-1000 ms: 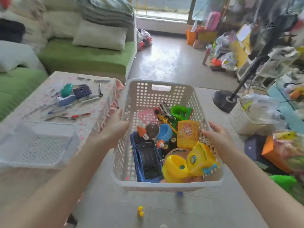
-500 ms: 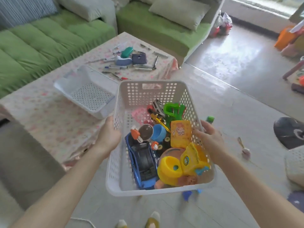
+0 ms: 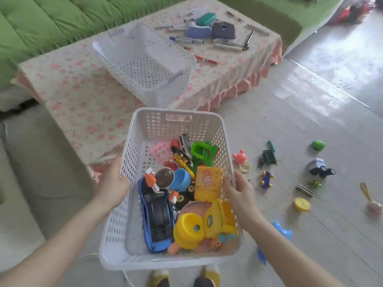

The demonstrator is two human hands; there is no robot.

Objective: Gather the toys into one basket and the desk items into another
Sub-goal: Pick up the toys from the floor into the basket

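White perforated toy basket (image 3: 153, 125), piled with toys (image 3: 155, 216), held over the floor (image 3: 310, 125) near the desk (image 3: 72, 96) edge; left hand (image 3: 112, 184) and right hand (image 3: 241, 192) grip its long sides; I see loose toys (image 3: 267, 180) scattered rightward; second basket (image 3: 149, 92) on desk.

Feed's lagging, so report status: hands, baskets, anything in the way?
Left hand and right hand grip the toy basket by its sides. Second basket on the table, pens loose beside it. Toys scattered on the floor to the right.
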